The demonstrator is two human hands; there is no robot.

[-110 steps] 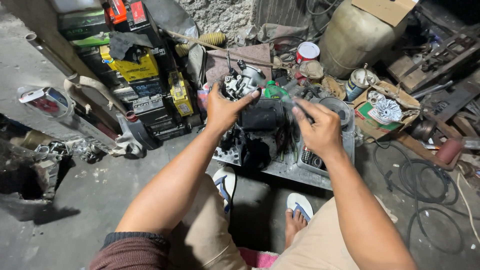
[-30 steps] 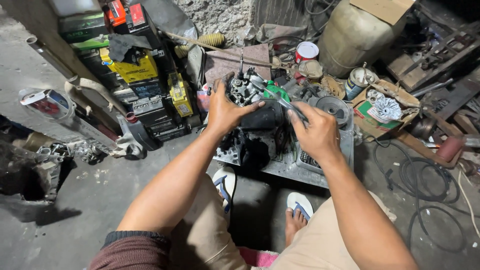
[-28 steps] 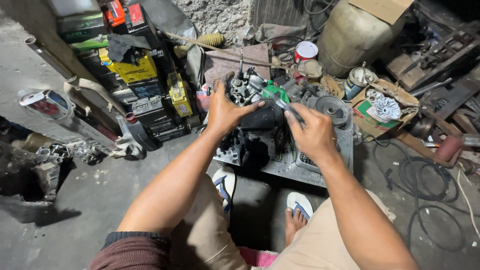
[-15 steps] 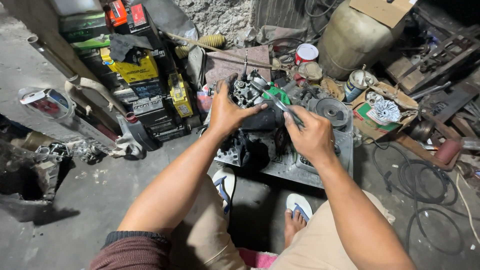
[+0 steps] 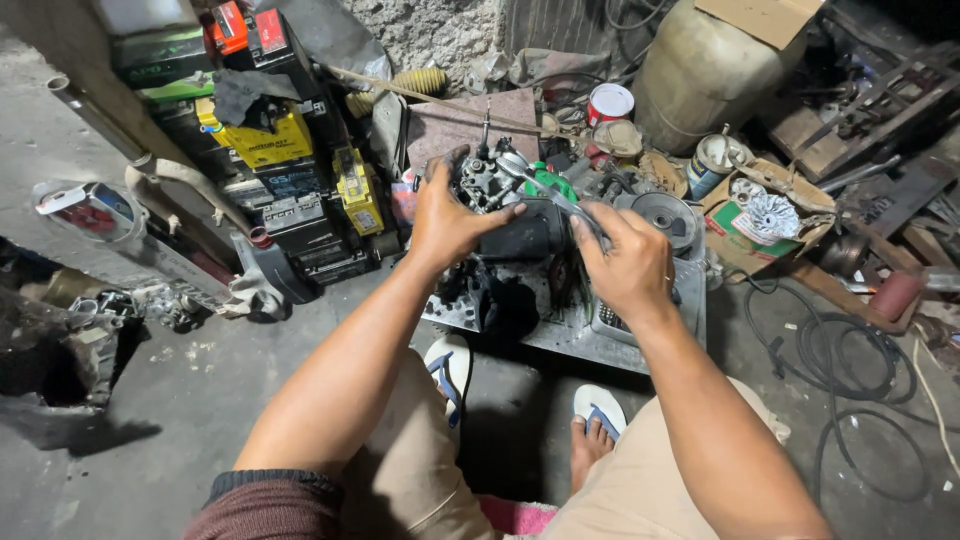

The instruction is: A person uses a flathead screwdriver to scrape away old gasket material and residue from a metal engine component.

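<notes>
On the concrete floor in front of your squat, the biggest things stand at the back: a pale plastic drum to the right and a stack of old batteries to the left. Nearer you lies a metal tray crowded with greasy parts, and on it sits the dark engine part you are working on. Your left hand is spread over its left side, bracing it. Your right hand is closed around a slim tool with a green handle, its tip aimed into the part. Judging by the loose pieces around, the job looks midway: the part is partly stripped, with fittings left on it.
</notes>
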